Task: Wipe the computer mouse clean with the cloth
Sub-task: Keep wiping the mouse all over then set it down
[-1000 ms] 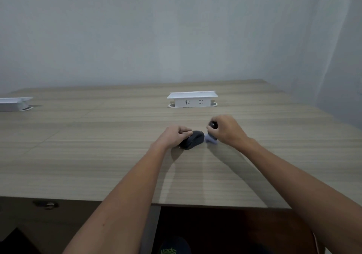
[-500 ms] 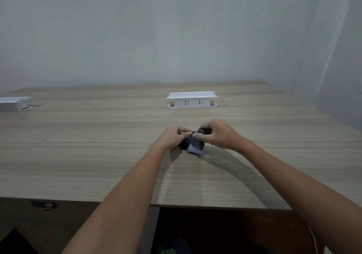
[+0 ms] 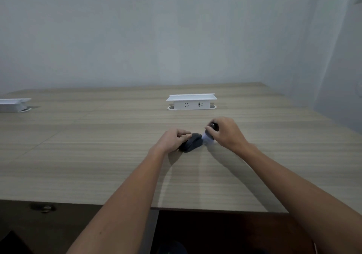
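Observation:
A dark computer mouse (image 3: 193,143) lies on the wooden table (image 3: 98,155), a little right of centre. My left hand (image 3: 173,139) grips its left side and holds it against the table. My right hand (image 3: 225,132) is closed on a pale bluish cloth (image 3: 207,138), which touches the mouse's right end. A small dark part (image 3: 213,126) shows at the top of my right fist; I cannot tell what it is.
A white socket box (image 3: 191,102) stands on the table behind the hands. A second white box (image 3: 13,105) sits at the far left edge. The wall is close behind the table, and the table's front edge (image 3: 195,209) runs below my forearms.
My right hand with the cloth slid left over the mouse half a second ago, then drew back to the mouse's right end. My left hand stayed on the mouse.

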`<state>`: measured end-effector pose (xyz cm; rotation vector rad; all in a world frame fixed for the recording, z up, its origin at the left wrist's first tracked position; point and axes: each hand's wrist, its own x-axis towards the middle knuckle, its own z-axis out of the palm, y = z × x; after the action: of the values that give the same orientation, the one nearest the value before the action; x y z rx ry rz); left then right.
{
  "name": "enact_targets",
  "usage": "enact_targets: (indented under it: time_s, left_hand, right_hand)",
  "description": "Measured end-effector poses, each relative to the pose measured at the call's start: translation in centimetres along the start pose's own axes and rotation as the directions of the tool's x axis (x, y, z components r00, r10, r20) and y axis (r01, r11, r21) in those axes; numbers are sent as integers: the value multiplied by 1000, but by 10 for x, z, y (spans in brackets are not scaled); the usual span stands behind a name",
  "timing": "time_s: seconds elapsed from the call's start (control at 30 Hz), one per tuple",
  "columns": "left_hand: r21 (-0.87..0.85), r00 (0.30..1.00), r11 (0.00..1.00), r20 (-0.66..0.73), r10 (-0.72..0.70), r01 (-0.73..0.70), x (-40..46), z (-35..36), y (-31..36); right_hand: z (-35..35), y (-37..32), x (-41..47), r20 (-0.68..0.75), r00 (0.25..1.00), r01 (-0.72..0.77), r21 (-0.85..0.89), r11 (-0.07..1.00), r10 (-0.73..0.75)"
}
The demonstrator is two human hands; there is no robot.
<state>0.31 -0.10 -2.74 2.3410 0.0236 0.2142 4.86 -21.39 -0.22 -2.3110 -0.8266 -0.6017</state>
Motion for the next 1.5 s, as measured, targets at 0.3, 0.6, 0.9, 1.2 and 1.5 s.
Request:
enact_targets:
  time_s: [0.3,0.6,0.9,1.2,1.5]
  left_hand:
    - [-17,1000,1000,-6,7,-7,0,1,-2]
    - [-22,1000,1000,-20,9,-9,0,1,-3]
    - [-38,1000,999,-29,4,-5,-1,2,-3]
    - [-51,999,999,-32,-14,12,-1,3,-4]
    - [-59,999,998,-43,-14,11,-3,3,-2]
  right_hand:
    - [-1,-3,0,-13,999,-40,73,997,41]
    - [-2,-2,0,88,995,-55,96,994,46]
    - [-6,-6,-3,193,980,-79,173,982,45]
    - [-5,-12,-8,280,960,-64,242,968,-6]
    - [-4,-6,-10,223,974,-21,219,975,-29]
